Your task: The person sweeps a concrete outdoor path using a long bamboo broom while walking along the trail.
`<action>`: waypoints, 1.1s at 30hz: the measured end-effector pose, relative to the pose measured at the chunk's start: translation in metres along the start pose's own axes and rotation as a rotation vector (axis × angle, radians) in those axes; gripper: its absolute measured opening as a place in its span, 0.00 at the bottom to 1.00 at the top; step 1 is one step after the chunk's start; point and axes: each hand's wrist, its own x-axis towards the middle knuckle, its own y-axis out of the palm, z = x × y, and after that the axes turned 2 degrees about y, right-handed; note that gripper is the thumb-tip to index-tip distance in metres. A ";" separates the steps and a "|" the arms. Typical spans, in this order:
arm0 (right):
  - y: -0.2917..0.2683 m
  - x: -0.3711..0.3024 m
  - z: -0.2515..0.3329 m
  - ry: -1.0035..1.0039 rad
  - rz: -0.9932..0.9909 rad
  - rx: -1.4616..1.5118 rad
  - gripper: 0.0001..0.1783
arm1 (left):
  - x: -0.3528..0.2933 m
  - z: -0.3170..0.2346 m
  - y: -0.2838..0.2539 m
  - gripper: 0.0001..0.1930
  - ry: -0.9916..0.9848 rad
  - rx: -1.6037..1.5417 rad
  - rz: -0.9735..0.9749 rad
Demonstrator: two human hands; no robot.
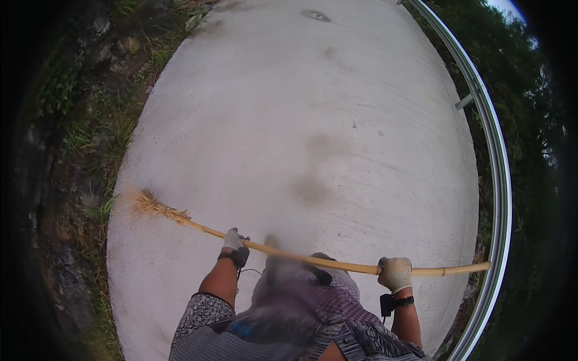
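L hand (233,239) & R hand (395,274), both gloved, curl tight round a bamboo-handled broom (301,255), L nearer the bristles. Broom's held crosswise in front of body, over concrete road (241,120); straw-coloured bristle head (152,206) nr the grassy verge (123,126) at L, butt end reaching guardrail (500,180) at R, contact unclear.

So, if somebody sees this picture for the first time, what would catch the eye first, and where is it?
Probably the long broom across the lower part, its straw-coloured bristles at the left. The gloved left hand grips it nearer the bristles, the gloved right hand nearer the other end. Next would come the pale road filling the middle and the metal rail curving down the right side.
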 end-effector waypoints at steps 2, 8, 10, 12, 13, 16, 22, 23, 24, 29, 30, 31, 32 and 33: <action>-0.005 -0.001 0.014 0.021 0.005 0.059 0.03 | 0.026 -0.029 0.020 0.12 0.042 -0.115 -0.017; -0.011 0.027 0.004 0.092 -0.035 0.165 0.04 | 0.045 -0.068 0.093 0.13 0.120 -0.209 0.150; -0.011 0.043 -0.016 0.103 -0.019 0.154 0.05 | 0.042 -0.060 0.120 0.13 0.132 -0.230 0.180; -0.004 0.064 -0.043 0.085 -0.011 0.184 0.04 | 0.035 -0.052 0.137 0.12 0.091 -0.241 0.152; -0.006 0.076 -0.056 0.081 -0.007 0.190 0.04 | 0.035 -0.049 0.148 0.12 0.063 -0.250 0.145; -0.011 0.130 -0.096 -0.007 -0.009 0.110 0.04 | 0.028 -0.033 0.167 0.13 0.057 -0.290 0.037; -0.045 0.237 -0.184 -0.165 0.031 -0.001 0.06 | -0.005 0.031 0.208 0.13 0.049 -0.379 -0.177; -0.056 0.254 -0.197 -0.188 0.038 -0.014 0.07 | -0.009 0.046 0.210 0.13 0.022 -0.413 -0.206; -0.069 0.271 -0.207 -0.219 0.028 -0.025 0.07 | -0.014 0.056 0.215 0.12 0.002 -0.449 -0.228; -0.143 0.351 -0.234 -0.335 -0.067 -0.182 0.06 | -0.047 0.083 0.256 0.13 -0.050 -0.356 -0.126; -0.158 0.365 -0.237 -0.368 -0.065 -0.222 0.06 | -0.050 0.085 0.265 0.13 -0.043 -0.303 -0.092; -0.177 0.378 -0.234 -0.388 -0.091 -0.239 0.05 | -0.052 0.087 0.272 0.13 -0.023 -0.250 -0.061; -0.193 0.388 -0.236 -0.403 -0.124 -0.267 0.05 | -0.051 0.088 0.283 0.13 -0.004 -0.201 -0.028; -0.209 0.397 -0.236 -0.374 -0.151 -0.262 0.05 | -0.051 0.088 0.293 0.14 0.045 -0.100 0.013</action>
